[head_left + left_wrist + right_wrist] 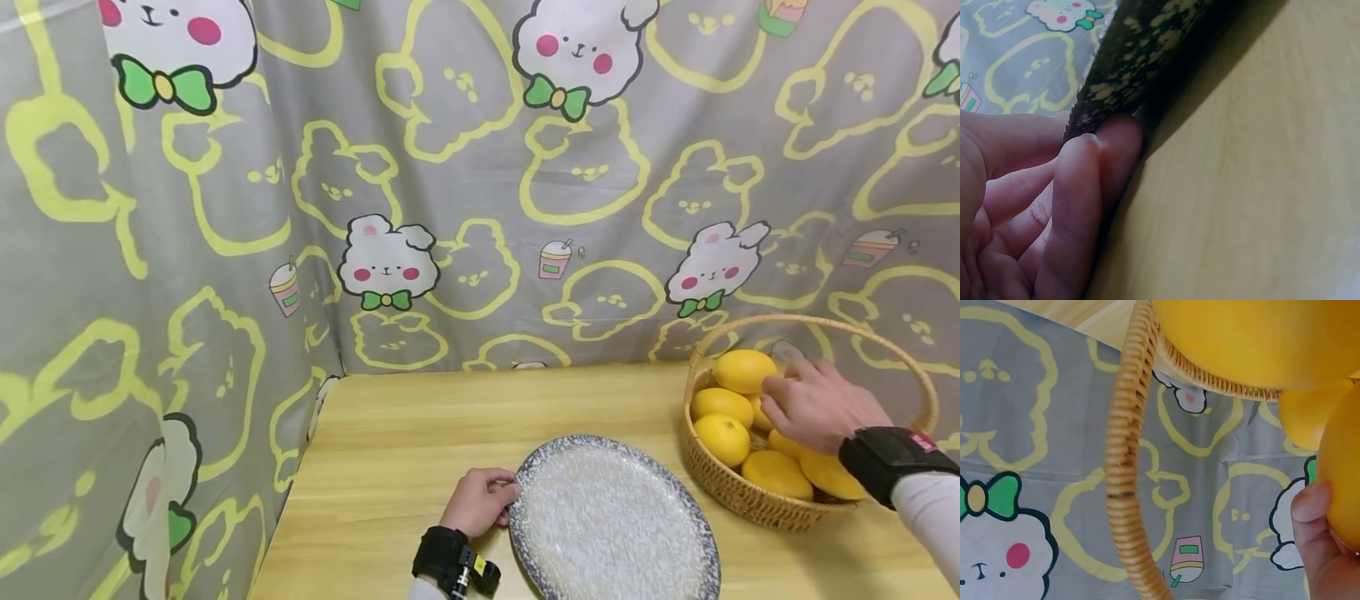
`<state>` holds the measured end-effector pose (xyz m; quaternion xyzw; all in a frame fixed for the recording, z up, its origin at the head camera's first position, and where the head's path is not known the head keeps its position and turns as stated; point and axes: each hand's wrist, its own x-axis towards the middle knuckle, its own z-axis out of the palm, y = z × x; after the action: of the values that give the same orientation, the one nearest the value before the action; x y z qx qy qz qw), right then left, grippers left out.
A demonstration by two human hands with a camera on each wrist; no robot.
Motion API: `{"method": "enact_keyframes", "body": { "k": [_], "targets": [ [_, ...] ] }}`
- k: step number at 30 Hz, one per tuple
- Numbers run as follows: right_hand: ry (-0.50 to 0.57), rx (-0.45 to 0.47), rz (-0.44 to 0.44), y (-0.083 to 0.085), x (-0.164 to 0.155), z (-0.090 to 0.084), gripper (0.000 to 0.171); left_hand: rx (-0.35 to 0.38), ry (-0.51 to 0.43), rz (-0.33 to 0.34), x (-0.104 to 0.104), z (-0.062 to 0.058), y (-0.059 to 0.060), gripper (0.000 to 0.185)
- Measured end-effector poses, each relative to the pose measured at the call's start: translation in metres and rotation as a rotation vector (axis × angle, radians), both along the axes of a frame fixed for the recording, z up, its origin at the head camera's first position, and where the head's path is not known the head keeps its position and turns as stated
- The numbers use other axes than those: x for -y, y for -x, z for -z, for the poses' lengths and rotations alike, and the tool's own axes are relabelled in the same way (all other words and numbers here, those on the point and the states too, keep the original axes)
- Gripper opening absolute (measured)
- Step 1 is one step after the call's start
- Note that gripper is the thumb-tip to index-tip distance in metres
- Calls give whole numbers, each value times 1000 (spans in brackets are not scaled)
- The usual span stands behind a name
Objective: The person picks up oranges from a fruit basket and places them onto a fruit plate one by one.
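Observation:
My left hand [480, 502] pinches the left rim of a round speckled plate [611, 517] with a dark blue-grey edge. In the left wrist view, its fingertips [1119, 140] reach under the rim, against the dark speckled underside [1138, 56]. Over on the right, my right hand [821, 404] reaches into a wicker basket [750, 500] of yellow lemons [776, 475]. The right wrist view shows a finger [1311, 503] curled against a lemon [1347, 469], which the hand grips. From the head view, the hand mostly covers that fruit.
The basket's tall arched handle [832, 319] rises around the right hand and wrist. Both stand on a light wooden table [427, 425]. A grey patterned curtain [480, 192] hangs along the back and left sides. Each wrist wears a black strap [888, 458].

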<state>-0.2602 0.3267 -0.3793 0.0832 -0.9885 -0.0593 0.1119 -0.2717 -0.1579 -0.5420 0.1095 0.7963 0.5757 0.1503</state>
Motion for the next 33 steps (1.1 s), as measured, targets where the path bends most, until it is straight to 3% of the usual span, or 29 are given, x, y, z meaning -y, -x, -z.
{"method": "enact_keyframes", "body": {
  "k": [10, 21, 28, 33],
  "targets": [
    [-24, -5, -32, 1, 17, -13, 16, -17, 5, 5, 0, -5, 4, 35],
    [-24, -20, -104, -3, 38, -8, 15, -12, 20, 3, 1, -2, 1, 37],
    [-43, -99, -202, -5, 56, -7, 8, -14, 12, 6, 0, -2, 1, 36],
    [-1, -111, -245, -8, 75, -3, 8, -6, 8, 4, -1, -3, 0, 35]
  ]
}}
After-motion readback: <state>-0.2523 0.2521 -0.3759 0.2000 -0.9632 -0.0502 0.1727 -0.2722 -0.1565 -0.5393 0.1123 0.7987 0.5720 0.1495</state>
